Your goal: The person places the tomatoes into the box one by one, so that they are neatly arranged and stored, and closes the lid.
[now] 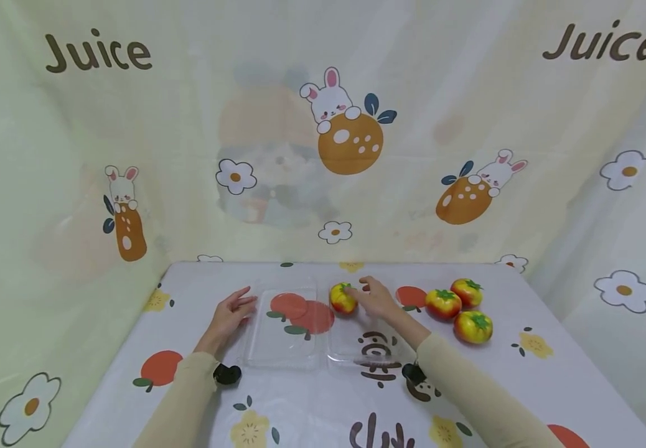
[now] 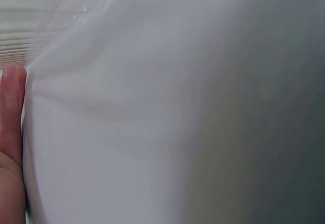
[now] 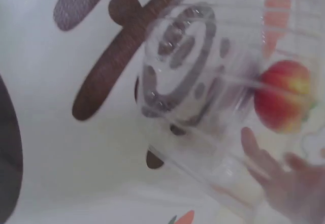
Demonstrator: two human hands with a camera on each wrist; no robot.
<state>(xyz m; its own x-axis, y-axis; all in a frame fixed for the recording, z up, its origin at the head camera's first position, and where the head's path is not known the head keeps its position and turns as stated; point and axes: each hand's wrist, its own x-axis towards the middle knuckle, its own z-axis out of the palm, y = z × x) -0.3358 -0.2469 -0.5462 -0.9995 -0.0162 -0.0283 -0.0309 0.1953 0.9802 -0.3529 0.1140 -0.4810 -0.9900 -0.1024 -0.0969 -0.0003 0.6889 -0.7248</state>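
Observation:
A clear plastic clamshell box lies unfolded, its left half (image 1: 280,348) beside its right half (image 1: 356,356). One red-and-yellow tomato (image 1: 343,298) with a green leafy top sits at the far left part of the right half. My right hand (image 1: 378,298) is just right of that tomato, its fingers loosely spread; in the right wrist view a small gap separates the fingers (image 3: 261,160) from the tomato (image 3: 283,97). At the box's left edge is my left hand (image 1: 230,314), fingers extended toward the rim; whether they touch it I cannot tell.
Three more tomatoes are grouped at the right: a left one (image 1: 443,304), a far one (image 1: 467,292) and a near one (image 1: 473,327). A printed cloth (image 1: 295,410) covers the table, and a printed curtain (image 1: 278,124) hangs behind and along both sides.

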